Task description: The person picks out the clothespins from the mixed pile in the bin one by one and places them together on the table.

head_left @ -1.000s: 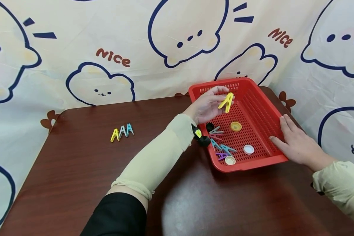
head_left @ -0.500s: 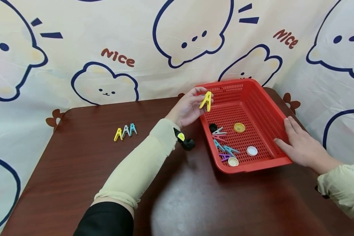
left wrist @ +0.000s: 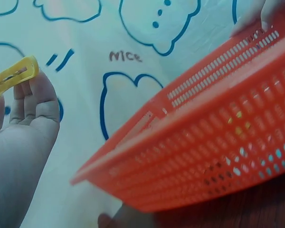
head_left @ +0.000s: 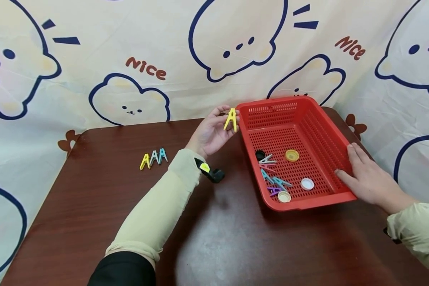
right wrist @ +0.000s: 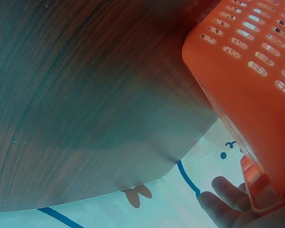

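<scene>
My left hand (head_left: 211, 133) pinches a yellow clothespin (head_left: 230, 120) in the air beside the left rim of a red plastic basket (head_left: 252, 147). In the left wrist view the yellow clothespin (left wrist: 13, 77) sits between thumb and fingertips. My right hand (head_left: 373, 178) holds the basket's right rim, thumb on the inside and fingers outside. A yellow clothespin (head_left: 145, 161), a grey-blue clothespin (head_left: 155, 157) and a blue clothespin (head_left: 162, 155) stand in a slanting row on the table at left. Inside the basket lie blue clothespins (head_left: 281, 182), a purple clothespin (head_left: 273, 191) and a pink clothespin (head_left: 267, 167).
The basket also has a grey clothespin (head_left: 267, 159), a black cap (head_left: 259, 155), a yellow cap (head_left: 292, 155), a white cap (head_left: 307, 184) and a cream cap (head_left: 284, 196). A brown wooden table (head_left: 214, 246) meets a printed cloth (head_left: 186, 95) behind and at the sides.
My left hand has moved left with the yellow clothespin, from over the basket to just outside its left rim. The right hand stays on the basket; the head view has shifted slightly.
</scene>
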`<state>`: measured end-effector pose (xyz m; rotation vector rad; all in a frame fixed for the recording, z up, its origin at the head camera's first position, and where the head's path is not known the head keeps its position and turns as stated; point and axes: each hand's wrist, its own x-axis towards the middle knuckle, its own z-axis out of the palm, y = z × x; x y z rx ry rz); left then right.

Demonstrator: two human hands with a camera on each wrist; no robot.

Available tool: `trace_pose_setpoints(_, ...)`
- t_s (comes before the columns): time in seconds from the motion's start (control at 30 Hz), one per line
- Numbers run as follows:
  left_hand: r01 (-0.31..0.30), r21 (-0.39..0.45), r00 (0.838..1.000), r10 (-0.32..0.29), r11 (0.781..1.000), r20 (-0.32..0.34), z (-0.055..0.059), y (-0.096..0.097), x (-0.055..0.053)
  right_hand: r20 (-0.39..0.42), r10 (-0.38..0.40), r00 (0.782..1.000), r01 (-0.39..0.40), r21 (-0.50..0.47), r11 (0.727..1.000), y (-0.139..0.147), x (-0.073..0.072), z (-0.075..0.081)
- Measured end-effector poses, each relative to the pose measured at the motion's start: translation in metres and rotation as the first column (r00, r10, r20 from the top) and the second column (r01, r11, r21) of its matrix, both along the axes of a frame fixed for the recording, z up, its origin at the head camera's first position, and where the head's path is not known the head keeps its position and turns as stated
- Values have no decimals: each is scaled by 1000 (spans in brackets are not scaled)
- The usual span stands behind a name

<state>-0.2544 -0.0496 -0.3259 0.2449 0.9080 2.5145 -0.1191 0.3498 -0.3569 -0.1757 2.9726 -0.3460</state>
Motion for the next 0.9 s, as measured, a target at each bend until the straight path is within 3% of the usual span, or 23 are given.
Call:
trace_pose_setpoints(0.43,-49,2,998,49,999,47,-11,-38,-5,-9,-5,1000,5,4,1000,0,0,-1)
trace_pose_setpoints(0.9,-127,40,987,122,991,106,-32,-104,-1,-13,4,1000,-4,-7,1000,2,-1,-2)
